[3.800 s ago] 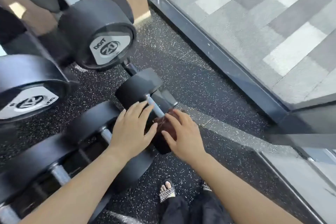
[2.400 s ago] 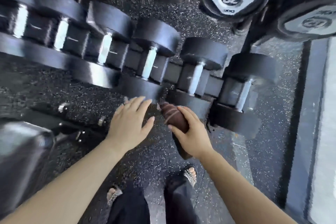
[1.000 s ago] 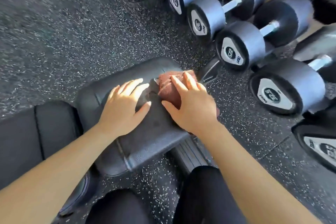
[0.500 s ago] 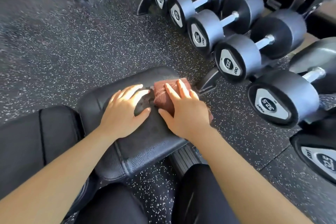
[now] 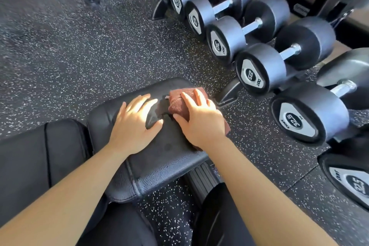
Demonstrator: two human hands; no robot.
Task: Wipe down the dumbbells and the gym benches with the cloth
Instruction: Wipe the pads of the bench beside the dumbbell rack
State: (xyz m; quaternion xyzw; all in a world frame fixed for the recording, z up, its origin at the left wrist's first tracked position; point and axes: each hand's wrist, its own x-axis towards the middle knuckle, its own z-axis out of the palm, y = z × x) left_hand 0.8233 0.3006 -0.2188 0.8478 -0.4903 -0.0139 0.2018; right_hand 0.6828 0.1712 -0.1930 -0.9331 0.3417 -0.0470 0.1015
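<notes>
Floor (image 5: 79, 56): black rubber, white-speckled, throughout the room. At the left, a black padded section (image 5: 30, 166) adjoins the gym bench (image 5: 159, 158), whose black grained pad catches sunlight. Left hand (image 5: 133, 124) rests flat on the pad, fingers straight and spread, holding nothing. Just beside it, the reddish-brown cloth (image 5: 177, 102) lies folded at the pad's right edge. Right hand (image 5: 201, 124) presses flat on the cloth, fingers extended. To the right, dumbbells (image 5: 225, 40) sit in a row on a low rack (image 5: 227, 94), the end plates marked 32.5.
</notes>
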